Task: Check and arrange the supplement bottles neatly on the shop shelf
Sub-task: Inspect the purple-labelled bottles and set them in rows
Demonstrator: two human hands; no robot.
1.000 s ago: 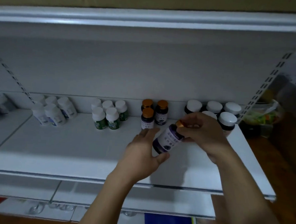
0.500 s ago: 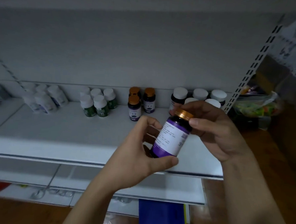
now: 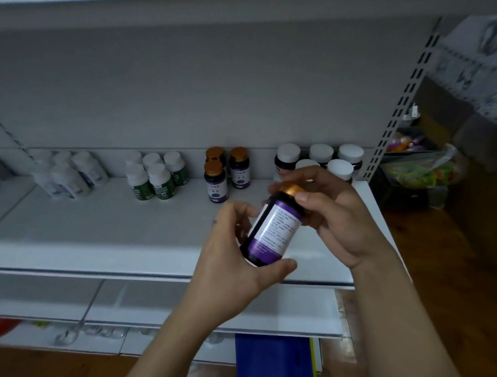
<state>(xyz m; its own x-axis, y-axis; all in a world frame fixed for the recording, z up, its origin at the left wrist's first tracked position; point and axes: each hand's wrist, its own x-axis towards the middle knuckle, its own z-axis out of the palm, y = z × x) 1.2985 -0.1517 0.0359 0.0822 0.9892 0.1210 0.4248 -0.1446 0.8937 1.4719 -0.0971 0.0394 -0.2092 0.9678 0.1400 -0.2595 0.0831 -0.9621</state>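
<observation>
Purple-label bottle (image 3: 274, 228) held tilted above white shelf (image 3: 95, 232), front right. Left hand (image 3: 232, 262) grips bottle base, fingers and thumb curled round it. Right hand (image 3: 340, 219) pinches gold cap. Three matching gold-capped bottles (image 3: 216, 183) stand at shelf back, white-capped groups either side.

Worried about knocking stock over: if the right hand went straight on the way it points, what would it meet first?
Probably the cluster of dark white-capped bottles just beyond the right hand, which grips the gold-capped purple-labelled bottle; depth is unclear.
</observation>
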